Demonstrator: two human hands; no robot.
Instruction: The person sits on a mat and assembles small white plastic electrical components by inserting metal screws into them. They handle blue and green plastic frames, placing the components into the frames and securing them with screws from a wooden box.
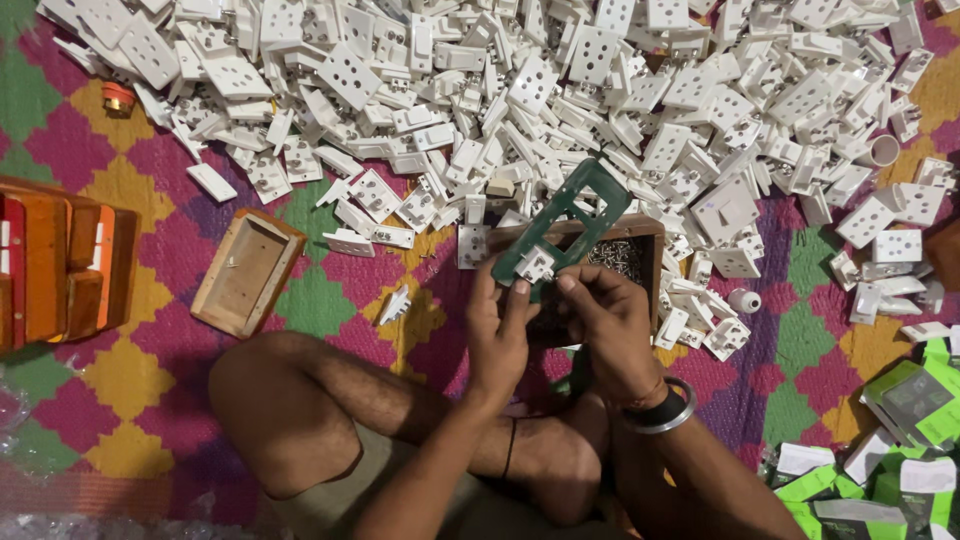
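Green slotted frame plate (565, 222), white socket module (535, 264) fitted at lower end; both hands pinching it.

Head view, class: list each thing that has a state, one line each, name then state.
green frame plate: held up, tilted, one white socket module fitted.
white socket module: seated in the frame's lower end.
left hand: gripping the frame.
right hand: pinching beside the module.
wooden box: open, lying tilted on the mat.

head view | worn on person's head | faces steeply down at lap and patterned floor mat (330, 300) | close, within arm's reach | single view
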